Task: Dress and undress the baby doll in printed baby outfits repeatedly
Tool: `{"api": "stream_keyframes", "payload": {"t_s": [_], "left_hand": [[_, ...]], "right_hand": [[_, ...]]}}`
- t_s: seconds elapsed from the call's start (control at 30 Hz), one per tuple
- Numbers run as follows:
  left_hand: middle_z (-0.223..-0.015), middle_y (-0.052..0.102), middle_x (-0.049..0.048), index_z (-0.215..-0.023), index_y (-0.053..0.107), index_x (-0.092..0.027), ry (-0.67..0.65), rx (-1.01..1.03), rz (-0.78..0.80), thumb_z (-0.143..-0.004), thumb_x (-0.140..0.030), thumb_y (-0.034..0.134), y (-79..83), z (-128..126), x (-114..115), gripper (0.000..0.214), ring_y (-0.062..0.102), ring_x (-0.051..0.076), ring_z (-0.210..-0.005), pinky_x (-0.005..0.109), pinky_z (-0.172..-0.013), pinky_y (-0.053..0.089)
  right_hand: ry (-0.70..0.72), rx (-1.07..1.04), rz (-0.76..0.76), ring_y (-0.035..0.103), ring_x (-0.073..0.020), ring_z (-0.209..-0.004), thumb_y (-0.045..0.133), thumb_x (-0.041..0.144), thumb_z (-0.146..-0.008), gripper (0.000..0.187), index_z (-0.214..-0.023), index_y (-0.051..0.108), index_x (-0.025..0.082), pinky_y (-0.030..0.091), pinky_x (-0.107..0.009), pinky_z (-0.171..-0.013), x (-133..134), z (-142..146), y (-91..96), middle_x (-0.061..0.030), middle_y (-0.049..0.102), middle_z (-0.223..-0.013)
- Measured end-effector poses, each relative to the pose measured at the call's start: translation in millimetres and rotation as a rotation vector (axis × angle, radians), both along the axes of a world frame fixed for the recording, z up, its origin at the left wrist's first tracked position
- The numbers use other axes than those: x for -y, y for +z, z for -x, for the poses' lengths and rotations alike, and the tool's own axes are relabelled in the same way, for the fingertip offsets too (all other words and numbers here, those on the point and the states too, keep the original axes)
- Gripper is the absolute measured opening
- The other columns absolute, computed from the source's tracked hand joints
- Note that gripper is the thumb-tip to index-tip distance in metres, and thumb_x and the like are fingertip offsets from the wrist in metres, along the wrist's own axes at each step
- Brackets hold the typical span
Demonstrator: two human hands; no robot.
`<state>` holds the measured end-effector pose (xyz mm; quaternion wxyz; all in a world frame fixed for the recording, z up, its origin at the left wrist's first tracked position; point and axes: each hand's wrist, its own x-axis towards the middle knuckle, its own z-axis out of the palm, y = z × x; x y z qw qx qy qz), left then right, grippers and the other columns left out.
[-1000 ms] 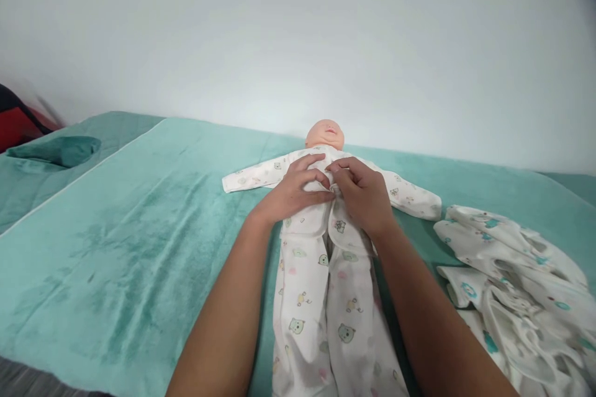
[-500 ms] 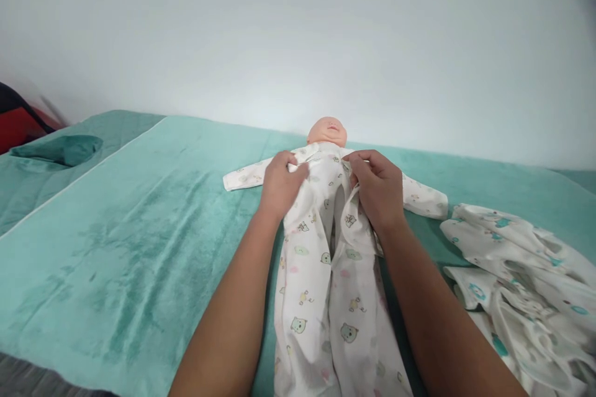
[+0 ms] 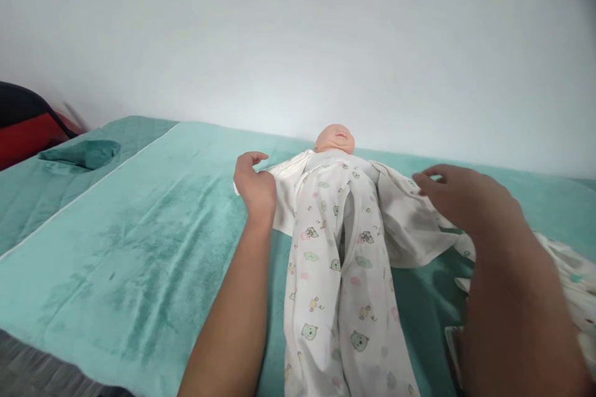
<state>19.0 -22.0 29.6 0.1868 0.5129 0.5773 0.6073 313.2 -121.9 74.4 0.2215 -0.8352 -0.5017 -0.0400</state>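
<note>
A baby doll (image 3: 335, 138) lies on its back on a teal towel (image 3: 139, 229), head toward the wall. It wears a white sleepsuit (image 3: 335, 248) printed with small animals. An outer white garment lies spread to both sides of it. My left hand (image 3: 254, 185) rests at the doll's left side, its fingers curled on the garment's left flap (image 3: 282, 211). My right hand (image 3: 465, 198) hovers over the right flap (image 3: 410, 229), fingers stretched out and holding nothing.
A heap of white printed baby clothes (image 3: 575, 276) lies at the right, partly behind my right arm. A folded dark teal cloth (image 3: 84, 152) and a red and black object (image 3: 23, 130) sit at the far left. A white wall runs close behind the doll.
Both hands pulled the front of the outer garment apart, from the doll's chest out to each side. The printed sleepsuit underneath now shows, and my right hand has let go.
</note>
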Motion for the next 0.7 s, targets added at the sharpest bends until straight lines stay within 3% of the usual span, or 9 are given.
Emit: {"api": "stream_keyframes", "payload": {"t_s": [0.07, 0.13, 0.23, 0.4, 0.57, 0.7], "left_hand": [[-0.1, 0.071, 0.0006, -0.089, 0.065, -0.02, -0.145, -0.038, -0.036, -0.067, 0.004, 0.041, 2.6, -9, 3, 0.041, 0.065, 0.016, -0.1, 0.028, -0.091, 0.049], [-0.1, 0.074, 0.0004, -0.093, 0.069, -0.021, -0.365, -0.102, 0.021, -0.075, -0.001, 0.045, 2.7, -17, 5, 0.036, 0.067, 0.016, -0.097, 0.028, -0.091, 0.05], [-0.103, 0.076, 0.0, -0.092, 0.074, -0.022, -0.527, -0.251, 0.156, -0.083, -0.009, 0.051, -1.5, -25, 3, 0.028, 0.067, 0.017, -0.099, 0.03, -0.096, 0.049], [-0.106, 0.076, -0.0003, -0.094, 0.076, -0.023, -0.6, -0.312, 0.243, -0.087, -0.012, 0.049, -4.8, -21, -4, 0.031, 0.067, 0.018, -0.101, 0.03, -0.097, 0.048], [-0.106, 0.075, 0.0025, -0.099, 0.073, -0.019, -0.737, -0.316, 0.322, -0.086, -0.014, 0.049, -0.2, -13, -5, 0.027, 0.067, 0.017, -0.095, 0.029, -0.088, 0.05], [-0.094, 0.074, 0.0027, -0.089, 0.069, -0.018, -0.661, -0.337, 0.331, -0.083, -0.013, 0.051, -1.9, -16, -5, 0.019, 0.066, 0.017, -0.085, 0.028, -0.08, 0.049]], "right_hand": [[0.095, -0.093, -0.077, 0.06, -0.0242, -0.07, 0.054, 0.041, -0.085, 0.023, -0.089, 0.072, 0.028, 0.044, -0.042, -0.069, -6, 37, -2.4, -0.006, 0.072, -0.085], [0.335, -0.261, -0.262, 0.063, -0.0228, -0.084, 0.051, 0.035, -0.087, 0.023, -0.095, 0.07, 0.026, 0.047, -0.039, -0.077, -16, 74, -10.0, -0.0052, 0.073, -0.097], [0.503, -0.374, -0.386, 0.061, -0.024, -0.101, 0.051, 0.032, -0.086, 0.023, -0.097, 0.07, 0.024, 0.046, -0.04, -0.088, -29, 101, -26.5, -0.0062, 0.071, -0.108], [0.34, -0.624, -0.385, 0.063, -0.0228, -0.099, 0.057, 0.034, -0.083, 0.025, -0.101, 0.071, 0.023, 0.045, -0.041, -0.093, -39, 81, -42.0, -0.0054, 0.072, -0.111], [0.31, -0.69, -0.362, 0.063, -0.0219, -0.096, 0.063, 0.037, -0.079, 0.027, -0.099, 0.072, 0.021, 0.044, -0.04, -0.094, -48, 64, -49.5, -0.0047, 0.072, -0.102], [0.31, -0.733, -0.342, 0.062, -0.0202, -0.088, 0.065, 0.042, -0.079, 0.027, -0.094, 0.07, 0.021, 0.046, -0.038, -0.088, -52, 62, -52.9, -0.0036, 0.071, -0.095]]}}
